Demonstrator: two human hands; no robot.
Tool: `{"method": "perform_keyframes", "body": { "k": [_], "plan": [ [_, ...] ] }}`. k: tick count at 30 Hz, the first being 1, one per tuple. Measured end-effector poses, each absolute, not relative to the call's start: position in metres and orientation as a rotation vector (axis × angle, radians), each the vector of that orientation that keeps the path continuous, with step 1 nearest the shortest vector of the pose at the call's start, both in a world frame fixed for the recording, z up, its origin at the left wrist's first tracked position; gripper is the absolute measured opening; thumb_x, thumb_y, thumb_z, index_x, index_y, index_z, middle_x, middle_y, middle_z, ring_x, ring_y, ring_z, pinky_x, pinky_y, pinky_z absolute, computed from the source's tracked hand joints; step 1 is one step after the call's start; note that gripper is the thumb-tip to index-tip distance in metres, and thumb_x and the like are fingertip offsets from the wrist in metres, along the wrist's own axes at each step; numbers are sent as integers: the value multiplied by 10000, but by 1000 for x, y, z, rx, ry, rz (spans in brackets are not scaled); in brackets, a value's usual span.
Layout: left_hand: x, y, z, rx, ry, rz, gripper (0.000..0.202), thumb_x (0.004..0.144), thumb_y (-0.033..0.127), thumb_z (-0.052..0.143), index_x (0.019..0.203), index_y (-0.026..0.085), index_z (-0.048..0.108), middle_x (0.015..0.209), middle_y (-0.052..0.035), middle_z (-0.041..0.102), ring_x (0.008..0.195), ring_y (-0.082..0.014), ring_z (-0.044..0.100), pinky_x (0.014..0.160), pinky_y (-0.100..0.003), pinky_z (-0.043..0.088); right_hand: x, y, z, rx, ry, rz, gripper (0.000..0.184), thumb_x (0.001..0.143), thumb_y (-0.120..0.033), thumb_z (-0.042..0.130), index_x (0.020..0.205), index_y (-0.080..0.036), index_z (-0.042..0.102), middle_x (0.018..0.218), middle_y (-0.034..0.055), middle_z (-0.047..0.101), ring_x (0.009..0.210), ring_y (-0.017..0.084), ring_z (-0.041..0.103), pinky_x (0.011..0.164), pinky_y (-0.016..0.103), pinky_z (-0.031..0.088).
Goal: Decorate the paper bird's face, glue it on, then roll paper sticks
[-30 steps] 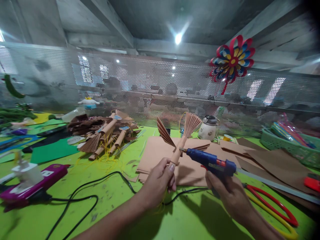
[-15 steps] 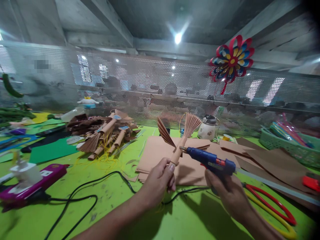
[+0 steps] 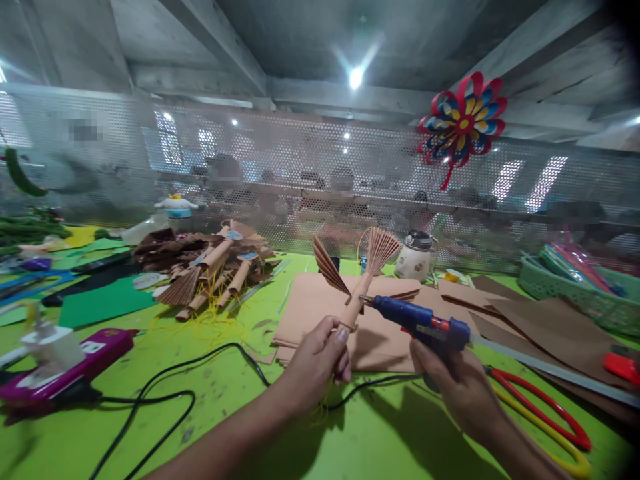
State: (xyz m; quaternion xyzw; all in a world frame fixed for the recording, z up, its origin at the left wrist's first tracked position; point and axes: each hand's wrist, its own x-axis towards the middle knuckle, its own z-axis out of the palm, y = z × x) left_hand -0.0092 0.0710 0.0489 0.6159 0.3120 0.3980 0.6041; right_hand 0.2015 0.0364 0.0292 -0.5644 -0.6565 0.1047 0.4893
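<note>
My left fingers pinch the tube; if my right hand, gripping the three-o'clock glue gun, slips, they could burn.

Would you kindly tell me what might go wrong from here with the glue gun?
If hot, glue could run down the paper tube and burn the left hand, which grips it just below the nozzle of the glue gun. The black cord, looped across the table and passing under the left forearm, might snag and jerk the glue gun.
</note>
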Motion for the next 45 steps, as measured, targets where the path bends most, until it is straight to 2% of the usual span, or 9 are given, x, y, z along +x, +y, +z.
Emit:
{"method": "perform_keyframes", "body": {
  "k": [8, 13, 19, 22, 25, 30, 38, 42, 45],
  "plan": [
    [-12, 76, 46, 1299, 647, 949, 198, 861, 364, 398, 813, 173, 403, 526, 54, 396, 496, -81, 470, 441, -169, 318, 206, 34, 31, -1445, -1594, 323, 348, 807, -461, 446, 641, -161, 503, 570, 5, 458, 515, 120, 412, 481, 234, 345],
    [-20, 88, 47, 1139, 642, 1108, 175, 836, 340, 449, 823, 168, 425, 531, 50, 414, 493, -85, 472, 442, -173, 323, 205, 42, 31, -1410, -1429, 402, 356, 824, -468, 420, 734, -148, 549, 632, 27, 539, 577, 140, 492, 550, 246, 388],
    [-28, 100, 44, 978, 623, 1336, 192, 776, 320, 529, 832, 153, 452, 505, 57, 426, 475, -85, 466, 435, -174, 326, 202, 75, 31, -1538, -1530, 319, 430, 811, -498, 411, 618, -138, 547, 533, 37, 544, 501, 148, 500, 511, 256, 378],
    [-30, 103, 45, 913, 632, 1421, 186, 759, 298, 544, 825, 153, 448, 497, 62, 438, 470, -88, 473, 444, -182, 346, 202, 103, 40, -1620, -1742, 55, 384, 808, -471, 432, 852, -124, 591, 664, 70, 608, 584, 180, 535, 544, 268, 374],
    [-33, 103, 49, 883, 621, 1475, 178, 766, 292, 534, 829, 147, 451, 495, 63, 449, 464, -82, 473, 465, -189, 366, 202, 141, 48, -1659, -1924, -185, 374, 830, -415, 432, 1047, -130, 539, 830, 111, 631, 691, 201, 559, 588, 270, 368],
    [-39, 106, 52, 867, 629, 1501, 146, 783, 270, 507, 829, 147, 441, 492, 63, 447, 458, -84, 484, 441, -179, 343, 194, 199, 42, -1746, -2167, -298, 333, 813, -346, 502, 1053, -117, 538, 985, 143, 595, 906, 221, 536, 728, 274, 365],
    [-45, 111, 53, 838, 608, 1534, 84, 805, 220, 470, 829, 144, 442, 478, 64, 436, 435, -77, 469, 464, -190, 374, 211, 216, 31, -1703, -2276, -240, 458, 750, -343, 599, 1148, -133, 518, 1045, 125, 563, 976, 218, 485, 812, 284, 347],
    [-45, 112, 54, 844, 589, 1540, 93, 799, 228, 481, 829, 146, 450, 492, 57, 439, 445, -81, 473, 445, -181, 363, 209, 197, 44, -1572, -2241, -281, 334, 763, -256, 581, 1060, -104, 580, 994, 128, 569, 916, 206, 490, 794, 288, 359],
    [-45, 113, 55, 865, 610, 1542, 86, 800, 230, 478, 820, 150, 454, 492, 56, 443, 446, -79, 474, 449, -179, 371, 180, 167, 49, -1403, -2169, -256, 237, 832, -272, 472, 924, -111, 619, 870, 106, 592, 811, 177, 512, 728, 267, 373]
  ]
}}
